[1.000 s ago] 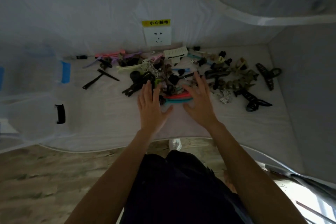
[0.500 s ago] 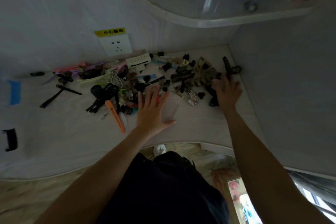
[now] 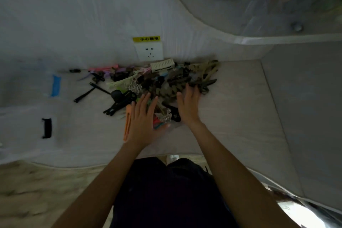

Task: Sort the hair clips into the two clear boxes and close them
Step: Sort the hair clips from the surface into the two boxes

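Nearest the counter's (image 3: 231, 120) front edge, both hands lie flat with fingers straight and spread, gripping nothing. The left hand (image 3: 143, 124) sits just beside an orange clip (image 3: 127, 124), whose long axis runs front to back along the hand's outer edge, so that hand is the nearer one for it. The right hand (image 3: 188, 105) is set a little further in, fingertips reaching into the pile (image 3: 166, 83); between the two palms lie a clear sparkly clip (image 3: 164, 115) and something red and teal, too blurred to name.

Beyond the hands the pile of clips spreads across the counter toward the back wall, thickest under the socket (image 3: 149, 51), with a white comb-like clip (image 3: 162, 64) at its far edge and a black pair (image 3: 90, 91) lying apart to the left.

The boxes (image 3: 27, 116) seem to be the faint clear shapes at the counter's left edge, well apart from the pile; any clip picked up has to travel leftward, which favours the left hand. Sorting looks barely begun.
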Tool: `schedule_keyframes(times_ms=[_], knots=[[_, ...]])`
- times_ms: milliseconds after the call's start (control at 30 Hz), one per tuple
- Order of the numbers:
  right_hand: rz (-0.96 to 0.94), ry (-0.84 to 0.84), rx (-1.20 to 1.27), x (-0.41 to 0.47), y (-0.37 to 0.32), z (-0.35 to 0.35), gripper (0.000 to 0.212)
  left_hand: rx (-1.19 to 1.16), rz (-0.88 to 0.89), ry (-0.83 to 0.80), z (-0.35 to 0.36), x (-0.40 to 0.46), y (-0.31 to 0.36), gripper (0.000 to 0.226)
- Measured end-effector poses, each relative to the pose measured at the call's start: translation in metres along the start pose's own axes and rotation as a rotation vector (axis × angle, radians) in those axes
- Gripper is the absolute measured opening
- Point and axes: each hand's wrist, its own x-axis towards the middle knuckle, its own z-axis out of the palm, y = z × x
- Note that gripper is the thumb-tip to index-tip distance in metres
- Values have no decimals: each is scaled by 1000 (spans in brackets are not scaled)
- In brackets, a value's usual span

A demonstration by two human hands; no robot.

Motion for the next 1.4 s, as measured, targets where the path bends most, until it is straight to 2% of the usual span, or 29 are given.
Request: schedule_keyframes(times_ms=[133,233,333,400,467,567,667,767,867,1000,1100,1200,1267,1333,1400], knots=[[-19,-58,28,-12,-9,-6,55,-190,-2,109,-10,4,-8,71],[-163,-13,-36,-22,-4,-32,43,-350,-1,133,-21,27,-12,53],[-338,-199,-126,-33,-1,-50,43,-355,14,-55,-33,64,-10,47],[-432,-333,-317,-37,3,-49,51,-205,112,-235,-31,85,-8,49],[-462,-365,-434,-40,1,-42,57,-35,219,-348,-27,100,-5,52],[-423,-266,-382,-41,-4,-34,47,77,237,-389,-26,112,3,54],[-365,-180,-404,-38,-6,-42,44,-71,145,-282,-40,110,2,50],[-347,-13,-497,-34,-11,-47,43,-262,59,-110,-64,92,-14,50],[-311,59,-288,-31,-38,-39,43,-453,-117,66,-94,66,-37,49],[-102,-134,361,-25,-108,-2,39,-727,-464,307,-134,33,-102,45],[5,-277,646,-27,-161,38,29,-746,-605,412,-168,18,-166,30],[20,-377,766,-33,-210,74,16,-709,-670,342,-190,13,-231,28],[68,-448,824,-33,-239,99,23,-670,-718,237,-192,15,-274,35],[67,-498,799,-32,-266,124,29,-631,-736,86,-188,18,-308,43],[15,-521,738,-30,-287,149,30,-545,-714,-108,-184,20,-328,39]])
